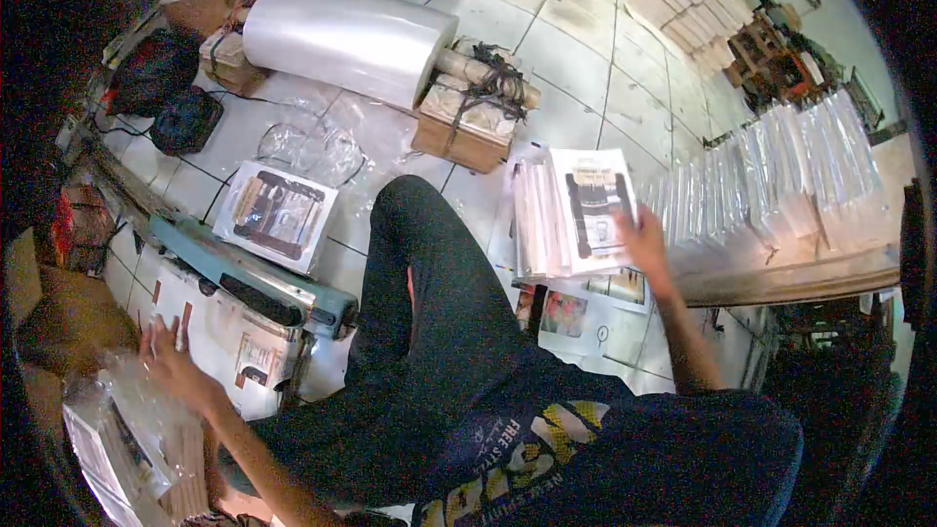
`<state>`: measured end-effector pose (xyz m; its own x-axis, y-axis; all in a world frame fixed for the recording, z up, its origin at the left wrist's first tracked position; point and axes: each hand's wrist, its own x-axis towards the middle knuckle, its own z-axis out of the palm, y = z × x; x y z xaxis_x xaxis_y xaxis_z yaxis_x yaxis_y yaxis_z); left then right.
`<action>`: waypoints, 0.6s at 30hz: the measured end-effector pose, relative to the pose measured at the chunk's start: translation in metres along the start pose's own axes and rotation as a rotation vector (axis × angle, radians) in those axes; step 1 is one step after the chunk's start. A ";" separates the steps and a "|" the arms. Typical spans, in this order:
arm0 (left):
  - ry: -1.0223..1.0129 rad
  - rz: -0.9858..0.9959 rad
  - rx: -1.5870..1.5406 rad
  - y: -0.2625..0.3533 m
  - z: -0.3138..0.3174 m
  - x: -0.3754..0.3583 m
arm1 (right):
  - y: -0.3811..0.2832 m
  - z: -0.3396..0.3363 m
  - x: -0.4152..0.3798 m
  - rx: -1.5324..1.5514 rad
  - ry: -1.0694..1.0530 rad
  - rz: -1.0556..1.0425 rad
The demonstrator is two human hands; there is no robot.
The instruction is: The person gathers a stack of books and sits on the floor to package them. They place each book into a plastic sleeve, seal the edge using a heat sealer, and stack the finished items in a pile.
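I sit on a tiled floor with my dark-trousered leg stretched forward. My left hand [174,363] rests on a clear plastic bag [137,420] at the lower left, fingers spread over it, beside a teal heat sealer [249,278]. My right hand [644,239] reaches out to the right and touches the top printed packet [595,205] of a stack of flat packets [542,224] lying on the floor. Whether the fingers grip the packet is unclear.
A big roll of clear plastic film [346,39] lies on cardboard boxes at the back. A sealed packet [275,215] lies behind the sealer. Rows of bagged packets [781,176] stand along a wooden edge at right. Loose printed sheets [586,312] lie by my knee.
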<state>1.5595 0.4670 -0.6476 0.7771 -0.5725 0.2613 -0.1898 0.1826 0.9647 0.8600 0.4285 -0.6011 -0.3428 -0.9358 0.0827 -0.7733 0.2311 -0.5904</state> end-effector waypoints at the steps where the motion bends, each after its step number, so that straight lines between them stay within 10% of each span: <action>1: 0.025 -0.074 -0.069 -0.020 -0.006 -0.003 | 0.004 0.009 -0.002 -0.087 0.043 -0.158; 3: 0.075 -0.402 -0.243 -0.035 -0.015 -0.008 | 0.011 0.014 -0.004 -0.182 0.076 0.008; 5: 0.029 -0.237 -0.175 -0.085 -0.039 -0.019 | 0.009 0.005 0.005 -0.287 -0.046 0.190; 8: 0.207 -0.318 -0.233 0.000 0.003 -0.023 | -0.070 0.018 0.007 -0.699 0.266 -0.255; 10: 0.271 -0.340 -0.252 0.010 0.006 -0.021 | -0.131 0.052 0.007 -0.190 0.354 -0.657; 14: 0.332 -0.350 -0.261 -0.008 0.007 -0.021 | -0.263 0.157 -0.017 0.132 -0.492 -0.754; 18: 0.345 -0.240 -0.121 -0.016 0.013 -0.024 | -0.337 0.294 -0.029 0.280 -0.683 -1.198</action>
<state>1.5358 0.4677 -0.6695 0.9497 -0.3129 -0.0157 0.0759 0.1812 0.9805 1.2871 0.2995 -0.6403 0.8249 -0.4858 0.2891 -0.2496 -0.7718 -0.5848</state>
